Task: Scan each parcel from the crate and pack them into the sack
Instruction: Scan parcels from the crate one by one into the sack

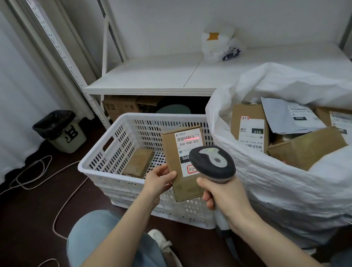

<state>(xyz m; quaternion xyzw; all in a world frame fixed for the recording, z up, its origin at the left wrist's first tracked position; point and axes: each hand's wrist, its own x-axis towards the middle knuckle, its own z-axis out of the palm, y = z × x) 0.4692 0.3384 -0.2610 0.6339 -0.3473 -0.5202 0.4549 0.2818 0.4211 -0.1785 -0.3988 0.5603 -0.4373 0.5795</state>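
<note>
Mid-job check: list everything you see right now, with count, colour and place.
held parcel: one, brown, over the crate
scanner: one, dark grey, aimed at its label
crate: one, white, on floor
loose parcel: one, brown, inside crate
sack: one, white, right of crate
packed parcels: several, mostly brown, in sack
shelf: one, white, behind
plastic bag: one, white, on shelf
bin: one, black-lined, far left
cables: few, pale, on floor
left hand: pinches held parcel
right hand: grips scanner

One scanner (213,164), one crate (99,165), one sack (288,186), one held parcel (172,153), one crated parcel (139,163).
</note>
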